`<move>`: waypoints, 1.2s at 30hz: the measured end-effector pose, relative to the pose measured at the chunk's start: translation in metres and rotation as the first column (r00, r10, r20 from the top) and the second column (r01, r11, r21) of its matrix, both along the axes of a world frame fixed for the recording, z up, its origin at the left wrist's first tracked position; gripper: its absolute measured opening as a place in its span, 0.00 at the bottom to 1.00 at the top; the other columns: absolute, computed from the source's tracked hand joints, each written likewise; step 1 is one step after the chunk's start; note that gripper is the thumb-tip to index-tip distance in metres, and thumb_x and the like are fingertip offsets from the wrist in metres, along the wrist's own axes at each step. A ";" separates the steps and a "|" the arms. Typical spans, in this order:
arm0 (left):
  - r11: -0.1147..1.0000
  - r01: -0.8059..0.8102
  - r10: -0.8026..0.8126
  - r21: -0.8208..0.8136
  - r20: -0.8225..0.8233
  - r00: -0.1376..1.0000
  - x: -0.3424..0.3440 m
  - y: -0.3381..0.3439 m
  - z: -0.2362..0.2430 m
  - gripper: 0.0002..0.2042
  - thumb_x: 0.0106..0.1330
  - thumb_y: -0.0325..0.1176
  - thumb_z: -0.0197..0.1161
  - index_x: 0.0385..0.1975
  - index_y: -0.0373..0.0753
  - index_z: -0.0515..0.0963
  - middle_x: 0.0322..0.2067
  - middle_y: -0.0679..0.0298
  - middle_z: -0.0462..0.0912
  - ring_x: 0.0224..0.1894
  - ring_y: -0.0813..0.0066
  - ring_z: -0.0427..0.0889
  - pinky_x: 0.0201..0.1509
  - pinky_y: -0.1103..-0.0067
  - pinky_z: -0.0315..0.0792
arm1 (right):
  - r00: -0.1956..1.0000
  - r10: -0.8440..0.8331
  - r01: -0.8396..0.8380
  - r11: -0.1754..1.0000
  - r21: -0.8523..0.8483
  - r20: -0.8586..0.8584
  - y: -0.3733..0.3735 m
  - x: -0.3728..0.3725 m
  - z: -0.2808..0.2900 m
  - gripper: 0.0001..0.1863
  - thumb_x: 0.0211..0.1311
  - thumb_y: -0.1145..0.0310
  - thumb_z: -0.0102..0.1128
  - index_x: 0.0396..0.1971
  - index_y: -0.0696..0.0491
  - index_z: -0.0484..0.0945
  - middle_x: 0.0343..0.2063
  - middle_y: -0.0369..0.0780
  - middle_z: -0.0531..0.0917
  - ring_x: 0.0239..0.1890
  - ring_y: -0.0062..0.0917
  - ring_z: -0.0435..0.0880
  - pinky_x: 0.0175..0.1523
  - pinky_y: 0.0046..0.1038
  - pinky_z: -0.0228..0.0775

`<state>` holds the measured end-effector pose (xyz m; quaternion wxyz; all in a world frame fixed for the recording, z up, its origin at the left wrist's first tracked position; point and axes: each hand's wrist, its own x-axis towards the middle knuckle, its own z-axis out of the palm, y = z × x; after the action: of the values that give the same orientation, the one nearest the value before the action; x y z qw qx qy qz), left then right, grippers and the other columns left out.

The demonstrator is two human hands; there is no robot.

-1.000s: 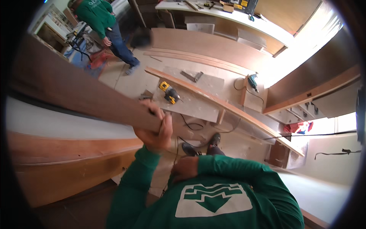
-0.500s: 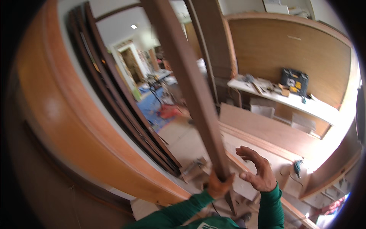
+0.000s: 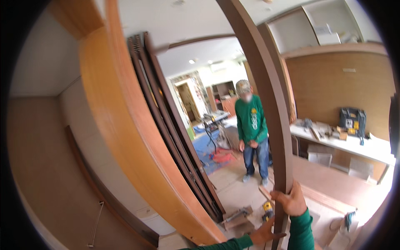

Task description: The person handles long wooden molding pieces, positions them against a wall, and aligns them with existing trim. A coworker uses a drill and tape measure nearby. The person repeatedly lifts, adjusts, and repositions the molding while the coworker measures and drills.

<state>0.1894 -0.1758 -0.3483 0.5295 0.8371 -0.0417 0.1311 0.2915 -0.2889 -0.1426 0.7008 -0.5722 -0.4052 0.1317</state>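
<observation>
A long, dark brown wooden plank stands nearly upright before me, running from the upper edge down to the lower edge of the view. My right hand is closed on its lower part from the right, thumb across the face towards me. Lower down, my left hand grips the plank from the left, with fingers across it near the lower edge. The plank's bottom end is out of sight. Both my forearms wear green sleeves.
Left of the plank stands an orange-brown wooden frame, with dark folded door panels beside it. Beyond the plank, a person in green faces me. A yellow power tool lies on the floor; a white worktable bears a black toolcase.
My right hand, open beside the plank before, now grips it. The plank has shifted right in view and stands straighter. The view has tilted up, and a person now shows beyond.
</observation>
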 end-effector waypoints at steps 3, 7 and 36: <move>0.981 0.085 -0.039 0.174 -0.253 0.967 -0.017 0.031 -0.067 0.45 0.62 0.54 0.77 0.72 0.33 0.64 0.62 0.50 0.76 0.63 0.58 0.78 0.68 0.66 0.72 | 0.999 0.022 -0.021 1.000 -0.022 0.026 -0.016 0.007 -0.001 0.26 0.56 0.70 0.73 0.54 0.59 0.76 0.33 0.38 0.83 0.34 0.23 0.78 0.42 0.30 0.75; 0.952 0.302 -0.221 0.046 -0.579 0.785 -0.064 0.077 -0.168 0.46 0.61 0.62 0.74 0.66 0.27 0.69 0.54 0.47 0.83 0.57 0.59 0.82 0.64 0.68 0.76 | 0.997 -0.032 0.030 0.999 -0.038 -0.069 -0.048 0.015 -0.009 0.24 0.55 0.69 0.76 0.51 0.59 0.79 0.32 0.38 0.84 0.35 0.23 0.81 0.45 0.30 0.75; 0.990 0.119 -0.102 -0.070 -0.954 0.283 -0.011 -0.002 -0.394 0.22 0.70 0.51 0.58 0.39 0.36 0.87 0.38 0.49 0.89 0.43 0.51 0.89 0.49 0.55 0.78 | 0.788 -0.611 0.613 0.790 0.013 -0.076 -0.178 -0.038 0.000 0.30 0.62 0.68 0.75 0.60 0.58 0.70 0.37 0.38 0.82 0.38 0.21 0.80 0.43 0.28 0.74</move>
<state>0.1784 -0.1779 -0.7422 0.4519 0.7492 0.2232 -0.4296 0.2531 -0.4665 -0.1430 0.7295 -0.6545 -0.1765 -0.0905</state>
